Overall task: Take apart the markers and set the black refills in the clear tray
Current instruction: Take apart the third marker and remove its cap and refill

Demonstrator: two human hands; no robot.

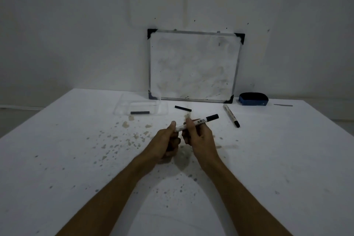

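So the white-barrelled whiteboard marker with the black cap [199, 122] is up in the air over the middle of the desk, held between both hands and tilted so the capped end points up and away to the right. The left hand [167, 141] is pinched round the tail end of the barrel, thumb on top, and the right hand [199, 137] is wrapped on the barrel just next to it, closer to the cap. Two grips that close together looks to me like a twist-or-pull setup, one hand to brace and the other to work the back end loose so the refill can slide out

Further back, one black stick refill [140, 112] is already lying in the clear plastic tray [122, 105], which sits near the far left of the work area. A second black stick [183, 108] is on the bare desk just right of the tray, not in it, so I'd guess that one is waiting to be dropped in. Another white marker with a black tip [231, 115] lies to the right, well apart from the hands

Behind all that a small framed whiteboard [192, 66] leans on the wall, with a blue eraser [253, 99] beside it. The white desk [76, 140] is speckled with stains
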